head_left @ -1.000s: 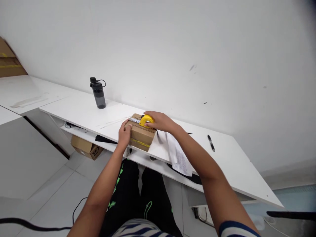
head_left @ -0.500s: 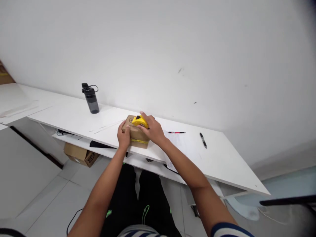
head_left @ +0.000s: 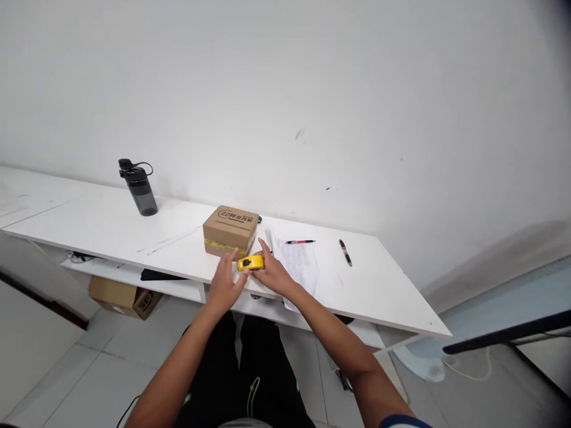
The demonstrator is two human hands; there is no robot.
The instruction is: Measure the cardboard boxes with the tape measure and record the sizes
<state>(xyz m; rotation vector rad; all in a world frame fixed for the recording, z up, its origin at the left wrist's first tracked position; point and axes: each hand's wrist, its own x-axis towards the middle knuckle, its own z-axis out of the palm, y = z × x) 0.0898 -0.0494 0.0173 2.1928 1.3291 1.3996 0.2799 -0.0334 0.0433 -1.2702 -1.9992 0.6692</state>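
A yellow tape measure (head_left: 251,263) with a black button is gripped by my right hand (head_left: 272,270), just in front of the cardboard box. My left hand (head_left: 226,284) is beside its left end, fingers apart and thumb close to it; I cannot tell whether they touch. The brown cardboard box (head_left: 229,230) sits on the white desk (head_left: 178,229), dark print on its top and yellow tape round its side. Neither hand grips the box. To its right lie printed papers (head_left: 297,264), with a red and black pen (head_left: 300,242) on them.
A dark water bottle (head_left: 141,193) stands on the left part of the desk. At the right lies a black marker (head_left: 345,252). Under the desk is a shelf with a black flat item (head_left: 163,275), and an open carton (head_left: 125,296) is below. The wall (head_left: 267,119) borders the back.
Both hands have come off the box and drawn nearer to me, the tape measure still in the right one. My left hand has let go of the box. The view has shifted right.
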